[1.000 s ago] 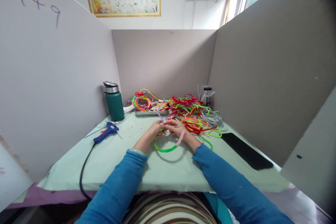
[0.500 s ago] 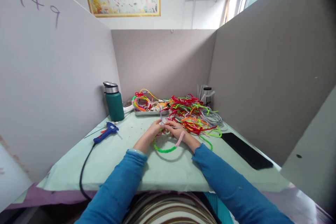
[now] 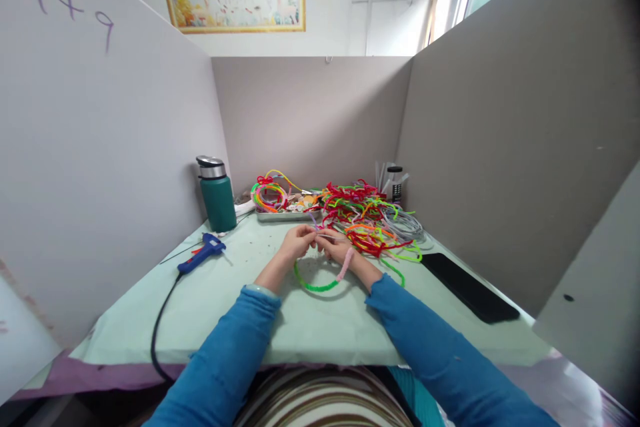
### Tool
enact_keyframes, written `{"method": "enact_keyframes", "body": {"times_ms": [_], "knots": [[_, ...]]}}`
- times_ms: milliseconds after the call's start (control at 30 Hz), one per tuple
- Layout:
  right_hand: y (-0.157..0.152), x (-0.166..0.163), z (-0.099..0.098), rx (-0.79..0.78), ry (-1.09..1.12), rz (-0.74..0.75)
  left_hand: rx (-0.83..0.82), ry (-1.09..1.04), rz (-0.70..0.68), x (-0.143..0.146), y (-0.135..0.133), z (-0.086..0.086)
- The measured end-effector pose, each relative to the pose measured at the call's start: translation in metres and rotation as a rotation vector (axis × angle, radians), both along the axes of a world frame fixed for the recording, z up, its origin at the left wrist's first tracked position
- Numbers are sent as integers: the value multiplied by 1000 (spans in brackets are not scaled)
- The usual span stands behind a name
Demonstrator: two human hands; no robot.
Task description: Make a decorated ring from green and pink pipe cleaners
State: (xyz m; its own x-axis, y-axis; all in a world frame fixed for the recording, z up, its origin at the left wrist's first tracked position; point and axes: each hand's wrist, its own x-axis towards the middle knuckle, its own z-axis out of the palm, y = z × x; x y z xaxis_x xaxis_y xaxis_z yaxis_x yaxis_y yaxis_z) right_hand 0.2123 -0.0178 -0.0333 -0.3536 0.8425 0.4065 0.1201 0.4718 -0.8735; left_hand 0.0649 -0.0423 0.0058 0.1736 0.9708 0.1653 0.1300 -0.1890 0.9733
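My left hand is closed, thumb and fingers pinched at the top of a thin hoop wrapped in fuzzy pipe cleaner. The hoop hangs below my hands, with green along its bottom and a pink stretch rising in front of my right wrist. A purple pipe cleaner end pokes up beyond my left fingertips. Fingertips nearly touching the left ones, my right hand is also closed on the hoop, and a thin pale strand lies across its fingers. The exact pinch points are hidden by the fingers.
Behind my hands lie a heap of coloured pipe cleaners and a metal tray with small pieces and wrapped rings. A blue glue gun and a green bottle stand left. A black phone-like slab lies right.
The purple end, upright before, now leans lower behind my fingers. My left fingers have shifted slightly up and right. The hoop has barely moved.
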Motion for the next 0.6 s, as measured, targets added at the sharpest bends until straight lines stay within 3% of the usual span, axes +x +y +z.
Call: {"method": "enact_keyframes", "body": {"times_ms": [300, 600], "knots": [[0, 2, 6, -64, 160, 9, 211, 53, -10, 0, 6, -7], [-2, 3, 11, -106, 218, -7, 446, 229, 158, -3, 13, -13]]}}
